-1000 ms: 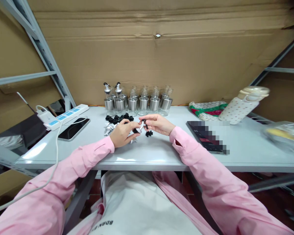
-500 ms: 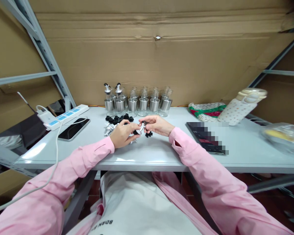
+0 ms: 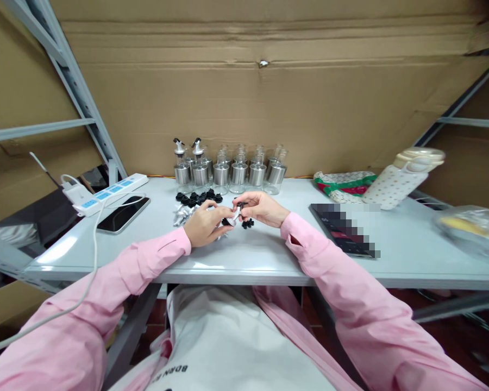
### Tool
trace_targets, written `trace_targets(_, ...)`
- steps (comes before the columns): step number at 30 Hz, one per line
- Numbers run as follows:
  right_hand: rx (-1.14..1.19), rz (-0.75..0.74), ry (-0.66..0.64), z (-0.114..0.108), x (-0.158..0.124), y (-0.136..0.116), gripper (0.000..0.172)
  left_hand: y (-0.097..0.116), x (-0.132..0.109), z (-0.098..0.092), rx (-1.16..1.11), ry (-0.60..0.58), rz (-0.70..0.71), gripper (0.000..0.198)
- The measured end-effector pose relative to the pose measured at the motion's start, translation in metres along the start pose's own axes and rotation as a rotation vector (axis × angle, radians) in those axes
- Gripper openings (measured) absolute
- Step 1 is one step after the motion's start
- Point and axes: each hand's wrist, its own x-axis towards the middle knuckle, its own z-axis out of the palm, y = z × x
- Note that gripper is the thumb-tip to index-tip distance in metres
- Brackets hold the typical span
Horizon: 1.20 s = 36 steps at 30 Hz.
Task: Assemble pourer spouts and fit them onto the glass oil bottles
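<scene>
Between my two hands, low over the table, is a silver pour spout [image 3: 234, 216] with a black base. My left hand [image 3: 207, 224] grips it from the left, fingers closed around its base. The fingertips of my right hand [image 3: 264, 208] pinch a small black cap [image 3: 242, 205] at the spout's upper end. Behind my left hand lie several black stoppers [image 3: 199, 197] and silver spout pieces [image 3: 182, 215]. A few small black caps [image 3: 248, 223] lie just under my right hand.
Several glass bottles with steel sleeves [image 3: 238, 172] stand at the back; two carry spouts [image 3: 196, 145]. At left are a phone [image 3: 124, 215], a power strip [image 3: 114, 193] and a white cable. To the right are a dark tablet-like device [image 3: 342, 231], a tumbler [image 3: 399, 182] and a plastic-wrapped bundle [image 3: 472, 228].
The black cap at the spout's end has tilted slightly in my right fingertips. Both hands have otherwise stayed nearly in place.
</scene>
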Motion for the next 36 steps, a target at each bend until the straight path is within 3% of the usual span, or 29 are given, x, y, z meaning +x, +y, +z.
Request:
trace_targets(10,0.033,0.006,0.006,-0.0015,0.0013,0.0020,0.036,0.0002,-0.0014,-0.0001,-0.011,-0.035,-0.064,0.021)
trace_targets(36,0.040,0.055,-0.078,-0.0039,-0.0016,0.0012,0.045,0.0028,0.0008,-0.0036,-0.091,0.026,-0.152,0.023)
